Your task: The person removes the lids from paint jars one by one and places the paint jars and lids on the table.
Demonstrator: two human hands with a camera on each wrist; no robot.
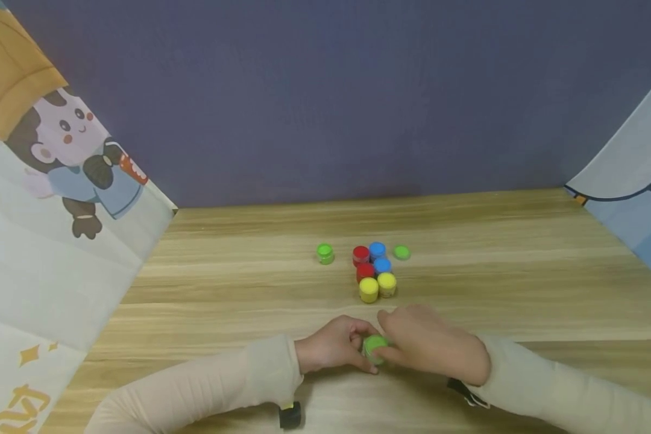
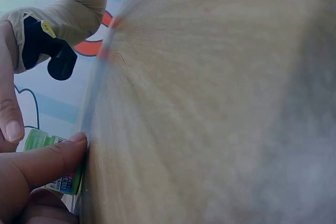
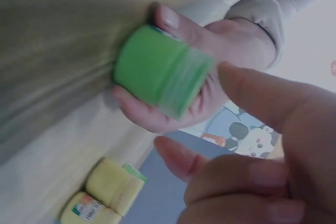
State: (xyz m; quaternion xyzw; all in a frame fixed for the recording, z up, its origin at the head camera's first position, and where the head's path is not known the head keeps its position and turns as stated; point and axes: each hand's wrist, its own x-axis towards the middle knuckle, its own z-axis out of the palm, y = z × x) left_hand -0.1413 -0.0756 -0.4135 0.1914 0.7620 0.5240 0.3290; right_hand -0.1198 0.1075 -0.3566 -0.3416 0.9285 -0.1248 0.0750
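A small green jar (image 1: 376, 349) with a ribbed lid (image 3: 186, 82) stands upright near the front of the table. My left hand (image 1: 340, 345) grips its body between thumb and fingers, as the right wrist view also shows. Over the lid hovers my right hand (image 1: 434, 343), thumb and forefinger parted on either side of it. In the right wrist view a gap shows between the right fingertips (image 3: 176, 153) and the lid, and that hand's other fingers are bent with nothing in them. The left thumb (image 2: 58, 158) covers part of the jar's label.
Beyond the hands, two yellow jars (image 1: 369, 290), two red jars (image 1: 360, 255) and two blue jars (image 1: 377, 250) cluster together. Another green jar (image 1: 325, 254) stands left of them; a loose green lid (image 1: 401, 252) lies to their right. A dark wall (image 1: 358, 108) closes the back.
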